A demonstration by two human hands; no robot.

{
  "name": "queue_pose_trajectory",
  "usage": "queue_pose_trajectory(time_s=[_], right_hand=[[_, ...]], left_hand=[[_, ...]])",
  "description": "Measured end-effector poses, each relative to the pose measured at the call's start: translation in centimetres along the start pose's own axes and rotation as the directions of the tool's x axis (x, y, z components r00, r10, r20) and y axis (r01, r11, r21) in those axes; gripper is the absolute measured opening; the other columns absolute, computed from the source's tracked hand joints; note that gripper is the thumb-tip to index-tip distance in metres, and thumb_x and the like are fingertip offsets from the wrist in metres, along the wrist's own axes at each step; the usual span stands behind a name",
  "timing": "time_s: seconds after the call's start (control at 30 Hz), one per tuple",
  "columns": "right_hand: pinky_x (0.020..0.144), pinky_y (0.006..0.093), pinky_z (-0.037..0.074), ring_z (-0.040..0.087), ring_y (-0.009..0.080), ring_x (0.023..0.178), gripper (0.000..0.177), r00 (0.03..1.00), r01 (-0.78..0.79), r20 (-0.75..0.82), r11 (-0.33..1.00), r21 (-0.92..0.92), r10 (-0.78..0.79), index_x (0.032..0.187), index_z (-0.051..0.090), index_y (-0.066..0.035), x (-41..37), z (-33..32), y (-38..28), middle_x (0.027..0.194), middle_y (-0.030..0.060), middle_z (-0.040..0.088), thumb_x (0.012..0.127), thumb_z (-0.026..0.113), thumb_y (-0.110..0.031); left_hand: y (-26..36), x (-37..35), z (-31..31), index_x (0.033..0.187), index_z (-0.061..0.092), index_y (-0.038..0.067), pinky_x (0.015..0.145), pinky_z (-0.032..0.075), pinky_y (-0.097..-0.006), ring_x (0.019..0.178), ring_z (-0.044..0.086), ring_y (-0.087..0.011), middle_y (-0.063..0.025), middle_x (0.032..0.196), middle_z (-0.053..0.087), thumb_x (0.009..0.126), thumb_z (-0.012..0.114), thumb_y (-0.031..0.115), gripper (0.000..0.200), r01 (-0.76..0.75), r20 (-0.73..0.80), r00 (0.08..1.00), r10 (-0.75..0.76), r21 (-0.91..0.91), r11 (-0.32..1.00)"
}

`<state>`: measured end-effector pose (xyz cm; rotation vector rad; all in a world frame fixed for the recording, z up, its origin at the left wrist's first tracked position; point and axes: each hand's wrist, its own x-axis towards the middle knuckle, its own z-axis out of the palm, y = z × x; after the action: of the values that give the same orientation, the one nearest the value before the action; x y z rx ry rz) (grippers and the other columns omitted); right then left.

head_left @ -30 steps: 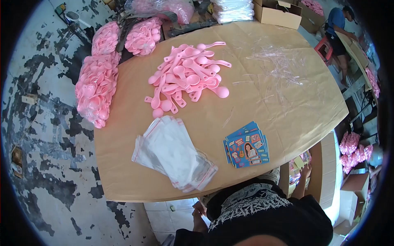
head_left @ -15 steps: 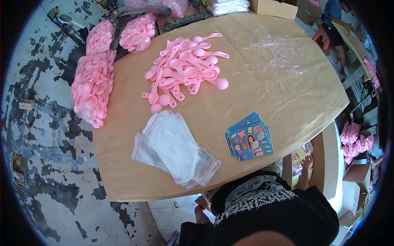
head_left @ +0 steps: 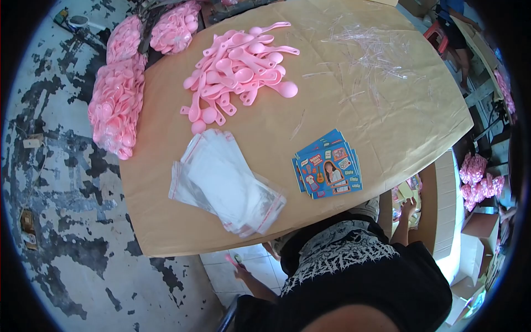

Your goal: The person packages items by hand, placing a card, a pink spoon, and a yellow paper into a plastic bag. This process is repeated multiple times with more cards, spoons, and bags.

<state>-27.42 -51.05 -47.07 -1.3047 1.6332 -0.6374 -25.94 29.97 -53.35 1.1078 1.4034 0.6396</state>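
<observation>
My left hand is low beside the table's near edge, above the tiled floor, with its fingers closed on a slim pink item, too small to identify. On the right, my right hand reaches into a cardboard box, its fingers bent at pale yellow pieces; what they hold is hidden. Pink spoons lie heaped on the brown-covered table. Nearer me are overlapping clear plastic bags and a fanned stack of blue printed cards.
Filled bags of pink spoons line the table's left side. Thin clear plastic strips are scattered at the back right. Another person is beyond the table at upper right. More pink bags are at the right.
My left hand has moved left, away from my body, and the pink item now shows in it. The view has shifted, so the table's contents appear higher. My right hand remains at the box.
</observation>
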Motion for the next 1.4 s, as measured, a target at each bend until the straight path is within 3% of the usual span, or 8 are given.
queue_pose_trajectory(time_s=[0.07,0.2,0.3,0.57,1.1,1.27,1.37,1.4], right_hand=[[0.054,0.0300,0.047,0.058,0.0164,0.071,0.043,0.999,-0.001,-0.037,0.999,-0.034,0.000,0.130,0.051,-0.012,-2.0,0.2,-0.7,0.093,0.0084,0.062,0.088,0.057,-0.018],[0.048,0.0278,0.044,0.056,0.0155,0.063,0.041,0.988,0.049,-0.142,0.998,-0.047,-0.055,0.127,0.052,-0.011,-1.4,0.3,1.5,0.084,0.0097,0.063,0.087,0.058,-0.016],[0.044,0.0276,0.041,0.053,0.0143,0.057,0.039,0.986,-0.019,-0.167,0.995,-0.096,0.003,0.125,0.053,-0.011,-3.1,0.3,0.8,0.080,0.0094,0.062,0.087,0.058,-0.015],[0.043,0.0272,0.039,0.051,0.0124,0.055,0.038,0.984,0.049,-0.171,0.999,-0.016,-0.051,0.125,0.052,-0.007,-1.2,-0.3,2.2,0.075,0.0070,0.059,0.087,0.054,-0.012],[0.044,0.0279,0.039,0.053,0.0155,0.062,0.037,0.989,-0.034,-0.138,0.991,0.128,0.052,0.126,0.049,-0.009,-1.2,-1.3,3.4,0.087,0.0101,0.061,0.091,0.056,-0.014],[0.047,0.0292,0.041,0.056,0.0167,0.066,0.030,0.912,0.230,-0.389,0.949,0.218,-0.132,0.119,0.057,-0.005,0.7,-2.6,-0.3,0.102,0.0151,0.065,0.092,0.053,-0.018],[0.048,0.0288,0.042,0.055,0.0166,0.062,0.035,0.591,0.605,-0.618,0.792,-0.086,-0.519,0.115,0.061,0.001,6.4,-4.4,-3.5,0.099,0.0164,0.066,0.093,0.052,-0.026],[0.052,0.0297,0.044,0.056,0.0163,0.065,0.036,0.679,0.578,-0.569,0.816,0.025,-0.464,0.115,0.060,0.003,4.3,-4.9,-8.9,0.098,0.0162,0.067,0.094,0.049,-0.024]], left_hand=[[3.6,-0.9,1.6,0.121,0.054,-0.001,0.078,0.056,-0.0328,0.089,0.065,-0.0210,-0.0086,0.093,0.065,0.092,0.062,0.015,0.035,0.040,0.598,0.801,0.023,-0.092,0.995],[12.6,-13.4,9.4,0.120,0.055,-0.002,0.089,0.051,-0.0335,0.101,0.061,-0.0235,-0.0137,0.105,0.064,0.093,0.056,0.008,0.029,0.091,0.742,0.655,-0.145,0.113,0.989],[11.0,-12.8,11.4,0.127,0.051,0.000,0.101,0.045,-0.0392,0.117,0.055,-0.0288,-0.0162,0.132,0.051,0.092,0.061,0.022,0.042,-0.104,0.946,0.230,-0.228,0.257,0.961],[8.1,-23.4,20.1,0.128,0.051,0.000,0.101,0.045,-0.0387,0.118,0.055,-0.0287,-0.0163,0.133,0.051,0.092,0.061,0.021,0.042,-0.095,0.826,0.243,-0.509,0.543,0.835],[9.5,-27.7,22.5,0.128,0.051,0.000,0.100,0.045,-0.0378,0.119,0.054,-0.0285,-0.0164,0.135,0.050,0.092,0.061,0.019,0.042,-0.192,0.761,0.183,-0.622,0.648,0.737],[10.4,-28.5,22.1,0.128,0.051,-0.001,0.100,0.045,-0.0375,0.119,0.054,-0.0284,-0.0165,0.136,0.050,0.092,0.061,0.018,0.042,-0.237,0.734,0.148,-0.663,0.677,0.697],[12.6,-29.2,21.8,0.129,0.051,-0.001,0.100,0.045,-0.0373,0.119,0.054,-0.0283,-0.0165,0.136,0.050,0.092,0.061,0.018,0.042,-0.333,0.692,0.100,-0.715,0.701,0.631],[13.8,-29.7,21.7,0.129,0.051,-0.001,0.100,0.045,-0.0372,0.119,0.054,-0.0283,-0.0165,0.136,0.050,0.092,0.061,0.018,0.042,-0.377,0.672,0.080,-0.736,0.704,0.602]])
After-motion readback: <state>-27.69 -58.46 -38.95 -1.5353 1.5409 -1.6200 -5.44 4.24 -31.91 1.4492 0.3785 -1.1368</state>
